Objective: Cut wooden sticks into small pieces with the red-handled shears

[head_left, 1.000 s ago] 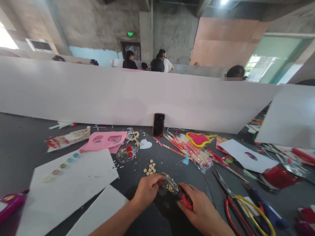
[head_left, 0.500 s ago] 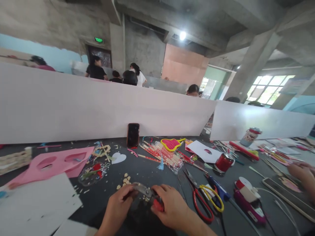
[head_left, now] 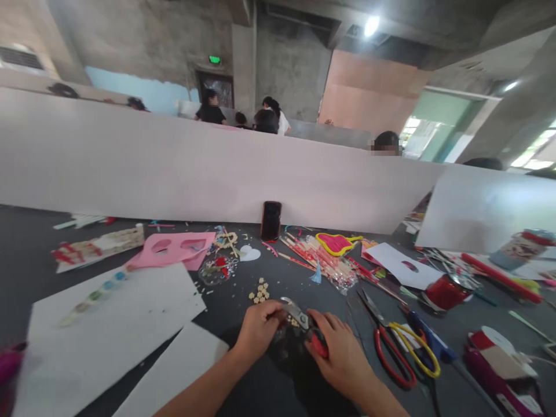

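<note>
My right hand (head_left: 341, 350) is wrapped around the red handle of a pair of pruning shears (head_left: 297, 314). Their silver jaws point left, toward my left hand (head_left: 259, 331). The fingers of that hand are pinched together at the jaw end; what they hold there is hidden. Just beyond my left fingers lies a small heap of pale, flower-shaped wooden pieces (head_left: 260, 291). Smaller pale bits (head_left: 292, 320) are scattered beneath the jaws on the dark table.
Scissors with red and yellow handles (head_left: 393, 341), a blue glue gun (head_left: 428, 336) and a red can (head_left: 446, 291) stand or lie right. A phone (head_left: 271, 221) leans against the white partition (head_left: 195, 174). White paper (head_left: 117, 324) and pink card (head_left: 171, 250) lie left.
The view has turned left, so everything sits further right in it. A co-worker's hands at the right edge have gone out of view. My hands keep about the same pose around the shears.
</note>
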Motion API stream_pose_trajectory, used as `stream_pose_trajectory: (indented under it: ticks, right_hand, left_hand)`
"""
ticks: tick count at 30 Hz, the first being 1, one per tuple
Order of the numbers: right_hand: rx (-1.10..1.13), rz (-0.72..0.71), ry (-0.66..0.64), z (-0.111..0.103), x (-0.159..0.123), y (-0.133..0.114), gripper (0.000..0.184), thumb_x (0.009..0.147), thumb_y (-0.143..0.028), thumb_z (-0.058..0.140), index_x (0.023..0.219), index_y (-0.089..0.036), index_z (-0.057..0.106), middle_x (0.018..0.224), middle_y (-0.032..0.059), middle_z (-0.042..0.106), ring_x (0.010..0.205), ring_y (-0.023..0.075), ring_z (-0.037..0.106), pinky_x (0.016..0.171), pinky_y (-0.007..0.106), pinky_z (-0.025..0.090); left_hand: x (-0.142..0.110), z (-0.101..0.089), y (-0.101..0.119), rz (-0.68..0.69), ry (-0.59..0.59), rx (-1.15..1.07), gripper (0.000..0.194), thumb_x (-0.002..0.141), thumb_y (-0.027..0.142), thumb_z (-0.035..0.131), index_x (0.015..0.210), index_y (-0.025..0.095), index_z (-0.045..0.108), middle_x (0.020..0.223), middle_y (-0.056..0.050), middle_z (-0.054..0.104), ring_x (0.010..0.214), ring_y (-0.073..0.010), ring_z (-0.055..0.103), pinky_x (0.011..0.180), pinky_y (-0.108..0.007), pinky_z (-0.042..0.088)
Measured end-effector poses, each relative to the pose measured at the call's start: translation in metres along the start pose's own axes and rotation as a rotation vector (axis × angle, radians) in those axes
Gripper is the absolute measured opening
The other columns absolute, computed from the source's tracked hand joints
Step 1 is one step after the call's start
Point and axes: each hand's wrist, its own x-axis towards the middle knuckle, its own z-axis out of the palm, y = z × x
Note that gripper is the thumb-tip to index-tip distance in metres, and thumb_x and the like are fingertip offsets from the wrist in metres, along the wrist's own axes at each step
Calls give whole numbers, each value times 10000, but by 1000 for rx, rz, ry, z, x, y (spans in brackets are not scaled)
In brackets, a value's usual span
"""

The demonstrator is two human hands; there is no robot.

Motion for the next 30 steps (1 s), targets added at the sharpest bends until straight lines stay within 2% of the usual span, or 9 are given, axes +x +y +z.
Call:
stream_pose_trajectory:
  ticks: [6, 13, 21, 30]
  right_hand:
    - [10, -55, 29, 7, 4, 9, 464, 838, -378, 420, 1278, -234, 396, 1143, 101, 539, 1019, 245, 501, 841, 398, 391]
    - [97, -129, 27, 11, 14, 10, 435, 849, -361, 414, 1259, -213, 407, 1093, 97, 560, 955, 218, 540, 839, 358, 421]
    - [81, -129, 19, 20, 18, 14, 431, 801, -270, 451, 1225, -196, 438, 1067, 107, 568, 931, 229, 550, 822, 364, 431]
    - [169, -112, -26, 10, 16, 14, 405, 829, -334, 434, 1209, -195, 451, 1075, 110, 575, 931, 227, 553, 819, 361, 425]
  left_hand:
    - [1, 0, 1, -26, -16, -82, 208, 702, 139, 444, 644, 161, 642, 616, -11, 612, 584, -135, 554, 553, -199, 418]
    - [3, -1, 2, -56, 18, -147, 189, 714, 141, 459, 643, 160, 634, 559, 8, 573, 540, -121, 524, 532, -195, 408]
    - [4, -1, 3, -64, 45, -74, 205, 744, 166, 465, 654, 149, 648, 594, -4, 588, 561, -123, 536, 532, -193, 399]
    - [1, -2, 3, 89, 32, 45, 301, 721, 64, 391, 720, 173, 672, 639, -5, 634, 590, -120, 581, 573, -189, 422]
